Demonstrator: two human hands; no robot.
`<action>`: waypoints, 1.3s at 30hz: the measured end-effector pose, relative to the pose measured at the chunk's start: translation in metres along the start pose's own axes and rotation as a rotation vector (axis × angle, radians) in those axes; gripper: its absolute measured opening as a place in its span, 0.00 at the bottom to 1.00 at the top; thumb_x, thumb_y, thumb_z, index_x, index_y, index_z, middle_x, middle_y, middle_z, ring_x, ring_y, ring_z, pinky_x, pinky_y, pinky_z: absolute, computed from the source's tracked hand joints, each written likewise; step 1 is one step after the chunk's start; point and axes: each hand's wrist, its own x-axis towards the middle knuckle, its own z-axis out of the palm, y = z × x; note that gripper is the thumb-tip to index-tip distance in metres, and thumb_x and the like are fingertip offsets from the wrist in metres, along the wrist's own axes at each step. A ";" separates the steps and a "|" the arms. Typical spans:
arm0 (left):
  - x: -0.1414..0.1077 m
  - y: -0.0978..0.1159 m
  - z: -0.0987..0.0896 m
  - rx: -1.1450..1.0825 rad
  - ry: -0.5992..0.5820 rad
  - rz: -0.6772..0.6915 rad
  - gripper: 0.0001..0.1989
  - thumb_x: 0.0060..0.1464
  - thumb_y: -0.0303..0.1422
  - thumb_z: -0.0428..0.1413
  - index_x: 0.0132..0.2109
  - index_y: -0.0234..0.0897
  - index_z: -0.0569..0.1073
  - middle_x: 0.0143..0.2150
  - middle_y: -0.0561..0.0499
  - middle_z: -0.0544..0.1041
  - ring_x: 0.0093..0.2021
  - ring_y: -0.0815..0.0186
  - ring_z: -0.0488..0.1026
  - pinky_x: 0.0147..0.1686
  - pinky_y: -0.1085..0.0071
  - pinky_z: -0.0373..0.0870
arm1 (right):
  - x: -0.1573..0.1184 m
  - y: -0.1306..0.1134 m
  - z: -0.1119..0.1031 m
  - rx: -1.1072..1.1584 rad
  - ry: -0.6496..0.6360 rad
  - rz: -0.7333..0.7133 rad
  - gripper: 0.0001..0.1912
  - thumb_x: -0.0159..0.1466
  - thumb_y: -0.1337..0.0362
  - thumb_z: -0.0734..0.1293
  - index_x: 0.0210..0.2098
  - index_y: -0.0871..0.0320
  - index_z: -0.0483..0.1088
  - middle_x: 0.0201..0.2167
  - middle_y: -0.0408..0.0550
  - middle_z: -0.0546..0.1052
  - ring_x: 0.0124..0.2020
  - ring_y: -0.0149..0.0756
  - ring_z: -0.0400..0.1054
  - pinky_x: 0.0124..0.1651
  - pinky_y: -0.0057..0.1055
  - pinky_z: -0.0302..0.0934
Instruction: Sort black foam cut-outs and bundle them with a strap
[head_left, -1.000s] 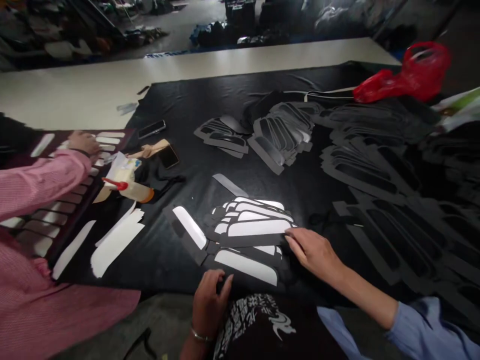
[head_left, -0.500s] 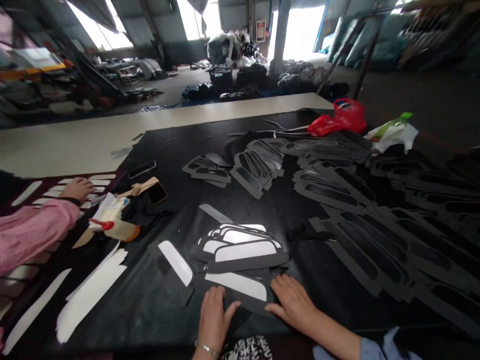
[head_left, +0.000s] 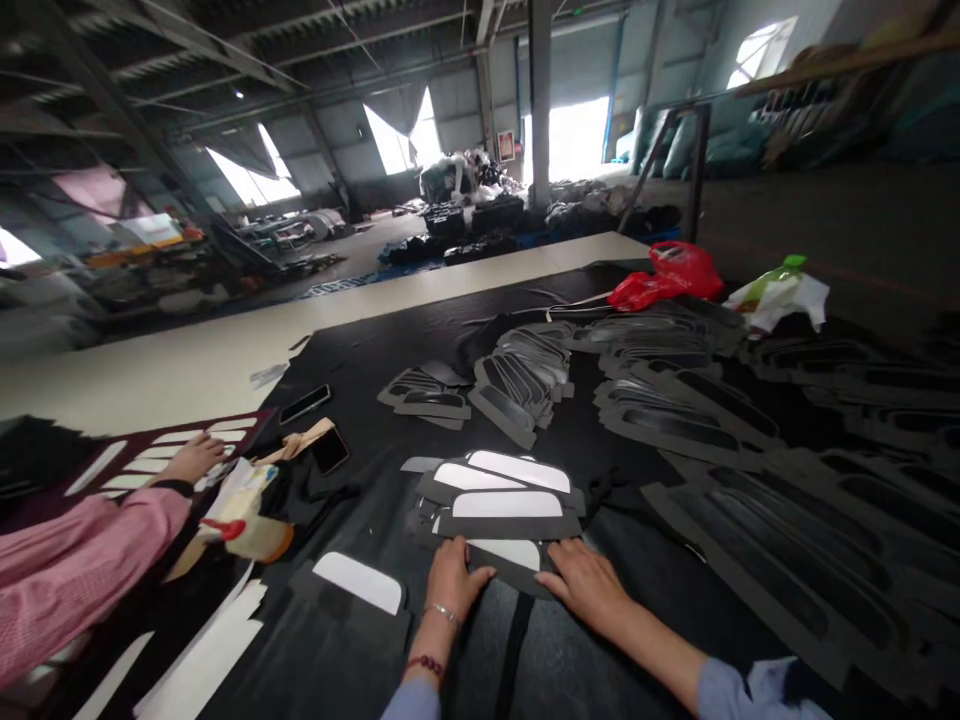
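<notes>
My left hand [head_left: 454, 580] and my right hand [head_left: 589, 578] grip the two ends of a dark grey flat piece with a white panel [head_left: 510, 553]. Its thumbs-side edge faces me; both thumbs point inward along it. The far edge lies against a pile of similar grey pieces with white panels [head_left: 506, 503], which overlap it or sit right behind it; I cannot tell which. One more such piece [head_left: 358, 582] lies apart, left of my left hand. A black strip [head_left: 516, 645] runs toward me from beneath the held piece.
Stacks of dark grey pieces [head_left: 675, 415] spread over the right side. At left, a co-worker's hand [head_left: 196, 458] rests by white strips, near a glue bottle with a red cap [head_left: 255, 537], phones [head_left: 306, 403] and white sheets [head_left: 206, 655]. A red bag [head_left: 667, 275] lies at the back.
The view has tilted upward. Both hands have moved forward with the held piece, closer to the pile. The separate piece at left now lies at a flatter angle.
</notes>
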 end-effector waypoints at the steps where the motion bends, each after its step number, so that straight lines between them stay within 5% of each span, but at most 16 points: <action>1: 0.002 -0.001 0.001 -0.010 0.018 0.000 0.09 0.44 0.37 0.57 0.29 0.35 0.67 0.29 0.47 0.70 0.33 0.60 0.68 0.34 0.67 0.64 | -0.001 0.003 -0.003 0.021 -0.003 -0.022 0.10 0.63 0.58 0.60 0.37 0.58 0.67 0.37 0.52 0.72 0.41 0.42 0.66 0.41 0.35 0.59; 7: -0.038 -0.010 0.015 -0.105 0.112 0.024 0.17 0.56 0.33 0.43 0.46 0.29 0.70 0.46 0.38 0.73 0.49 0.58 0.69 0.50 0.62 0.65 | -0.028 0.022 -0.012 -0.040 -0.033 -0.174 0.09 0.56 0.69 0.66 0.37 0.56 0.67 0.38 0.48 0.70 0.41 0.41 0.64 0.42 0.34 0.60; 11: -0.088 -0.003 0.028 -0.144 0.160 0.021 0.20 0.56 0.38 0.46 0.49 0.29 0.69 0.48 0.38 0.72 0.50 0.57 0.68 0.52 0.59 0.65 | -0.036 0.022 -0.012 -0.126 0.069 -0.191 0.05 0.60 0.70 0.61 0.30 0.56 0.67 0.34 0.49 0.70 0.37 0.40 0.63 0.38 0.34 0.57; 15: -0.129 0.026 0.044 -0.142 0.199 0.117 0.25 0.47 0.42 0.57 0.51 0.35 0.68 0.52 0.39 0.68 0.53 0.53 0.64 0.50 0.54 0.65 | -0.035 0.023 -0.014 -0.080 0.167 -0.311 0.08 0.63 0.69 0.56 0.31 0.58 0.65 0.33 0.50 0.69 0.37 0.39 0.61 0.40 0.35 0.55; 20: -0.155 0.052 0.045 -0.158 0.236 0.019 0.07 0.53 0.29 0.48 0.35 0.38 0.71 0.49 0.42 0.68 0.51 0.55 0.62 0.49 0.53 0.60 | -0.033 0.033 -0.014 -0.078 0.116 -0.347 0.11 0.66 0.67 0.53 0.30 0.58 0.63 0.27 0.47 0.69 0.31 0.36 0.62 0.39 0.34 0.54; 24: -0.160 0.052 0.034 -0.422 -0.007 -0.278 0.07 0.53 0.34 0.45 0.30 0.39 0.63 0.34 0.46 0.69 0.39 0.60 0.67 0.42 0.60 0.64 | -0.033 0.037 -0.016 -0.098 -0.023 -0.354 0.11 0.67 0.66 0.52 0.32 0.57 0.62 0.28 0.45 0.71 0.30 0.34 0.65 0.35 0.31 0.54; 26: -0.164 0.049 0.030 -0.529 -0.186 -0.422 0.08 0.51 0.39 0.44 0.28 0.41 0.58 0.22 0.54 0.65 0.24 0.64 0.67 0.28 0.67 0.66 | -0.032 0.039 -0.017 -0.101 -0.090 -0.344 0.10 0.67 0.66 0.52 0.33 0.56 0.62 0.29 0.44 0.72 0.30 0.33 0.67 0.33 0.29 0.55; 28: -0.172 0.043 0.025 -0.573 -0.318 -0.512 0.12 0.47 0.44 0.46 0.27 0.42 0.55 0.15 0.60 0.58 0.13 0.68 0.58 0.15 0.71 0.57 | -0.031 0.045 -0.019 -0.118 -0.135 -0.311 0.09 0.67 0.66 0.53 0.34 0.56 0.62 0.30 0.45 0.72 0.32 0.33 0.68 0.33 0.28 0.55; 30: -0.183 0.030 0.014 -0.593 -0.420 -0.580 0.15 0.41 0.47 0.50 0.26 0.43 0.55 0.12 0.62 0.55 0.08 0.70 0.52 0.10 0.73 0.50 | -0.029 0.053 -0.020 -0.149 -0.156 -0.274 0.08 0.66 0.66 0.53 0.35 0.56 0.62 0.31 0.46 0.72 0.34 0.34 0.68 0.33 0.28 0.56; 33: -0.200 -0.011 -0.024 -0.561 -0.452 -0.622 0.16 0.36 0.47 0.52 0.23 0.42 0.57 0.12 0.60 0.57 0.11 0.70 0.56 0.12 0.73 0.54 | -0.028 0.068 -0.021 -0.190 -0.162 -0.224 0.09 0.67 0.65 0.52 0.35 0.56 0.62 0.31 0.47 0.72 0.34 0.36 0.69 0.32 0.28 0.57; 36: -0.203 -0.065 -0.082 -0.363 -0.300 -0.552 0.13 0.36 0.42 0.53 0.20 0.40 0.60 0.19 0.55 0.69 0.25 0.68 0.68 0.27 0.75 0.64 | -0.030 0.078 -0.021 -0.191 -0.129 -0.180 0.10 0.67 0.64 0.52 0.35 0.56 0.62 0.30 0.47 0.72 0.33 0.35 0.68 0.31 0.28 0.57; 39: -0.185 -0.107 -0.133 -0.050 -0.223 -0.550 0.07 0.44 0.37 0.50 0.32 0.43 0.69 0.31 0.53 0.78 0.38 0.62 0.74 0.36 0.73 0.66 | -0.034 0.077 -0.017 -0.193 -0.046 -0.173 0.11 0.67 0.63 0.52 0.33 0.56 0.63 0.29 0.47 0.71 0.30 0.35 0.68 0.30 0.28 0.56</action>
